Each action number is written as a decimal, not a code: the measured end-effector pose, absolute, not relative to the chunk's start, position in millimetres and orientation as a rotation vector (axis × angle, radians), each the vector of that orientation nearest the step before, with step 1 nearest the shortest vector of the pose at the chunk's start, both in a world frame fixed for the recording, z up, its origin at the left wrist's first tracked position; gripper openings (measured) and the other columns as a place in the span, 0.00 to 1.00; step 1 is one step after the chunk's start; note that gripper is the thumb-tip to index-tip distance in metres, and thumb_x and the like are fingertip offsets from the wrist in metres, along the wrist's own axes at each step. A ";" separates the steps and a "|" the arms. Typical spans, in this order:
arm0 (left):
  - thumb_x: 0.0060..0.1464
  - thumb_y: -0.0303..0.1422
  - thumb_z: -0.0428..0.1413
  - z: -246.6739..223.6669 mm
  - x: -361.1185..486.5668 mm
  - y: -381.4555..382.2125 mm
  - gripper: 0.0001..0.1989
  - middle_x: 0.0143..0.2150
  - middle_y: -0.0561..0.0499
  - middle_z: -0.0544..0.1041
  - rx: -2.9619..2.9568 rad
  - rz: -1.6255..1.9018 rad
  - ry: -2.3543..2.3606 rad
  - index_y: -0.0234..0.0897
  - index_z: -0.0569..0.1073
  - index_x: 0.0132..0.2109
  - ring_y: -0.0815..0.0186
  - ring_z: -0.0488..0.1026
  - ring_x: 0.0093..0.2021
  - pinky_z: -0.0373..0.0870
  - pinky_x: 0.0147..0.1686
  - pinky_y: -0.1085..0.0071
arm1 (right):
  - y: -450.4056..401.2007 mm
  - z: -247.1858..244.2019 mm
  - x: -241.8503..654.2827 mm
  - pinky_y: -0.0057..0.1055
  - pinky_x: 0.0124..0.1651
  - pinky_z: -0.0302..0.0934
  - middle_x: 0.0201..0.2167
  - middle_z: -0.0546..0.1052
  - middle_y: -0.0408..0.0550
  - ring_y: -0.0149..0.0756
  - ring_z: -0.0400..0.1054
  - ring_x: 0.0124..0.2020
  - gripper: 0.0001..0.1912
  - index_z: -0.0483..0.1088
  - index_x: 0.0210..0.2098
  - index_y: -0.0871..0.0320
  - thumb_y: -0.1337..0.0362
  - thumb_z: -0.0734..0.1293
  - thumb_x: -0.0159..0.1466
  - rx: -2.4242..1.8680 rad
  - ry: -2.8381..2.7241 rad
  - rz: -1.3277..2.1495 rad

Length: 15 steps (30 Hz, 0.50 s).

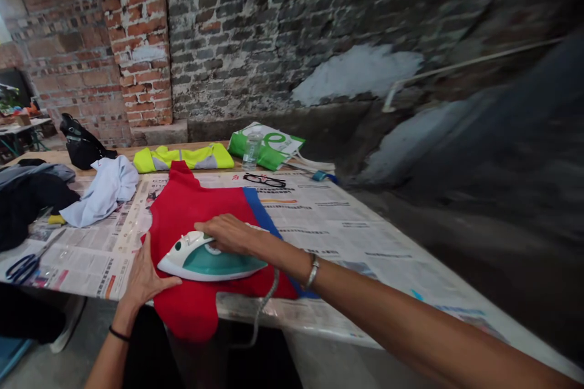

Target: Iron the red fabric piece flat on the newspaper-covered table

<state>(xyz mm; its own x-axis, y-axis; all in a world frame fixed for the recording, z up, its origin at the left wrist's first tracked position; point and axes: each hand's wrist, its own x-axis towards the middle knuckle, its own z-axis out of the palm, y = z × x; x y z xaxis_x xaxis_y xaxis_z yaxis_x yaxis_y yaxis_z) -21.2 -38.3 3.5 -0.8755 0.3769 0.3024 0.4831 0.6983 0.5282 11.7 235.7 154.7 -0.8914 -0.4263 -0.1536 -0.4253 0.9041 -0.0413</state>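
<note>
A red garment piece with a blue border lies flat on the newspaper-covered table, and its lower part hangs over the front edge. My right hand is wrapped around the handle of a white and teal iron, whose sole rests on the red cloth with the tip pointing left. At the cloth's left edge my left hand lies with thumb and fingers spread, pressing on the fabric just beside the iron's tip. The iron's grey cord drops over the table edge.
Scissors lie on the left near dark clothes and a pale shirt. Behind the cloth are a yellow reflective vest, a clear bottle, a green and white bag and eyeglasses. A brick wall stands behind.
</note>
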 end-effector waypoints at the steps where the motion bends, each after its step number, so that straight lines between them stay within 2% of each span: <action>1: 0.40 0.47 0.72 3.5 -21.8 -38.7 0.69 0.75 0.28 0.53 -0.701 -0.922 -2.728 0.34 0.37 0.76 0.39 0.54 0.73 0.57 0.69 0.41 | 234.9 154.3 11.8 0.31 0.42 0.59 0.44 0.81 0.55 0.44 0.75 0.47 0.15 0.72 0.52 0.57 0.70 0.67 0.66 -0.664 2.921 -0.006; 8: 0.45 0.49 0.69 6.2 -27.9 -45.3 0.63 0.74 0.28 0.55 -0.772 -0.924 -2.733 0.32 0.40 0.75 0.40 0.55 0.73 0.56 0.69 0.39 | 250.0 153.1 16.2 0.30 0.39 0.56 0.40 0.80 0.51 0.42 0.74 0.43 0.13 0.72 0.50 0.55 0.70 0.67 0.65 -0.689 2.932 -0.048; 15: 0.46 0.51 0.68 5.0 -29.8 -43.7 0.62 0.74 0.29 0.56 -0.808 -0.945 -2.733 0.35 0.41 0.76 0.41 0.56 0.73 0.56 0.69 0.39 | 290.9 151.9 46.2 0.30 0.38 0.55 0.43 0.81 0.52 0.44 0.75 0.47 0.14 0.71 0.50 0.56 0.70 0.66 0.65 -0.280 2.910 -0.048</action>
<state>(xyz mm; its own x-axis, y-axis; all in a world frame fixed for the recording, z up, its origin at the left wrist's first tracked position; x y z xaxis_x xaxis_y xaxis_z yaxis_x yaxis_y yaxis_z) -29.8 -43.7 5.0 -0.8461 0.4442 0.2947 0.5314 0.6586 0.5328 46.2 290.9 151.9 -0.9582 -0.1921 -0.2120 -0.1850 0.9813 -0.0531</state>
